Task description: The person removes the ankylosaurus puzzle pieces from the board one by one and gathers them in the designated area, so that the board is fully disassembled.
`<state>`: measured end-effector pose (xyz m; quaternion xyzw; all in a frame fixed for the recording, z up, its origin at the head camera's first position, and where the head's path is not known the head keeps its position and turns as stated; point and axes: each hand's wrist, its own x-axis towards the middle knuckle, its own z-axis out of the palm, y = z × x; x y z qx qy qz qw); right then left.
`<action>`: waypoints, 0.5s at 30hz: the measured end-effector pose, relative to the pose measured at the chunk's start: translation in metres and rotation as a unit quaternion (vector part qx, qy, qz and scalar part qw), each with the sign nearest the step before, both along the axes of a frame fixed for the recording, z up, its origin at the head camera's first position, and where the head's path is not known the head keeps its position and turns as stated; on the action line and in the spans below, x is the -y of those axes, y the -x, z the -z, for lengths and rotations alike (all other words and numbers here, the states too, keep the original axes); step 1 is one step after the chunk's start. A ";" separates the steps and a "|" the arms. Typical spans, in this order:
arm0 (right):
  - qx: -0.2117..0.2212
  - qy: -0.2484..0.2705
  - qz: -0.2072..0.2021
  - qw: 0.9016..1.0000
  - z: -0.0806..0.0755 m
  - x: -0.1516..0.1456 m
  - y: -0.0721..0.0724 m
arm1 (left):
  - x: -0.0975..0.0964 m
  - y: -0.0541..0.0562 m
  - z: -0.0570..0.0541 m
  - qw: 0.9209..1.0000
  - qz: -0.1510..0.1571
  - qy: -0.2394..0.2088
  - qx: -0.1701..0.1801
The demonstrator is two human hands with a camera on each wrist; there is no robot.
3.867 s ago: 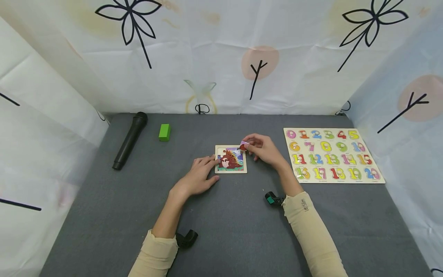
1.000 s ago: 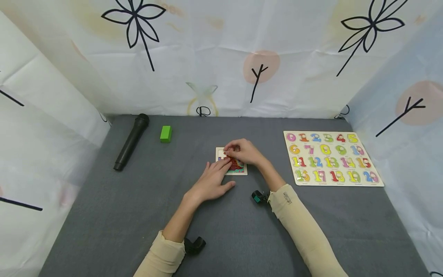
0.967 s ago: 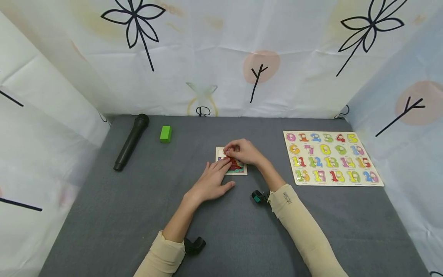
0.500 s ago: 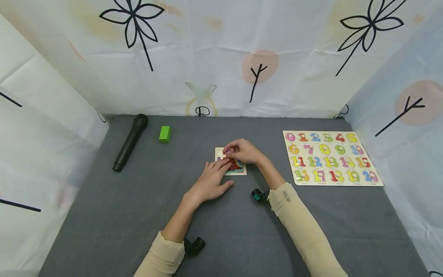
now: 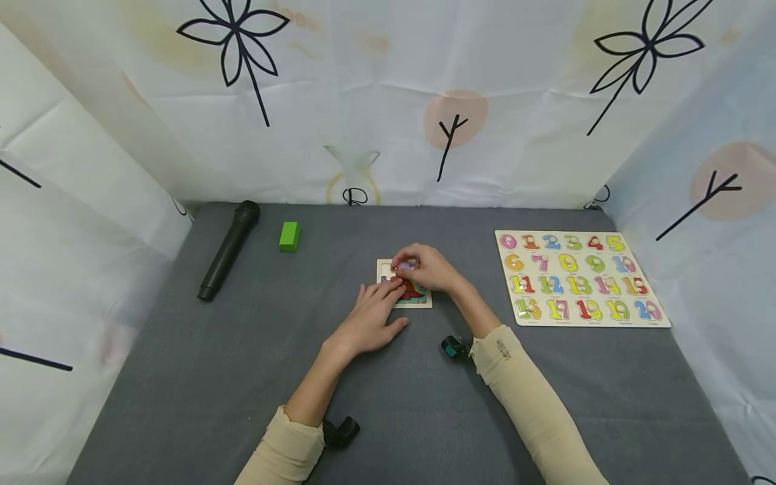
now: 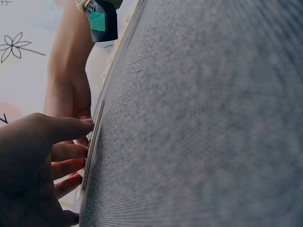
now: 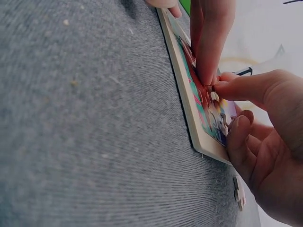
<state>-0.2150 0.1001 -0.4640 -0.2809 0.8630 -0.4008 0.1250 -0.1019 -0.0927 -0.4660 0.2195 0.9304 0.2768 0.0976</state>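
In the head view, the puzzle frame (image 5: 418,306) lies on the surface (image 5: 388,417) under both hands, its picture apparently mostly filled; any remaining gaps are hidden. The right hand's (image 5: 429,268) grip seems to pinch a lilac piece (image 5: 405,266); the left hand's (image 5: 371,320) fingers extend over the picture. The number board (image 5: 606,322) looks full.

In the left wrist view, the frame stands edge-on, contents unseen.

In the right wrist view, pieces sit inside its rim; seating this one likely remains.

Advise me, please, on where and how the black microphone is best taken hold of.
The black microphone is probably best gripped around the middle of its slim, straight handle, the left hand coming from above: it lies flat, handle end nearer the person.
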 end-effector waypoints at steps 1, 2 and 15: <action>0.004 0.005 0.001 1.000 0.000 0.000 -0.001 | 0.000 0.000 0.000 1.000 0.000 -0.003 0.000; 0.009 0.009 0.002 1.000 -0.001 -0.001 -0.002 | 0.000 0.000 0.001 1.000 0.000 -0.006 -0.001; 0.064 0.100 0.022 0.993 -0.001 -0.022 -0.004 | 0.000 0.001 0.003 1.000 0.002 -0.015 -0.004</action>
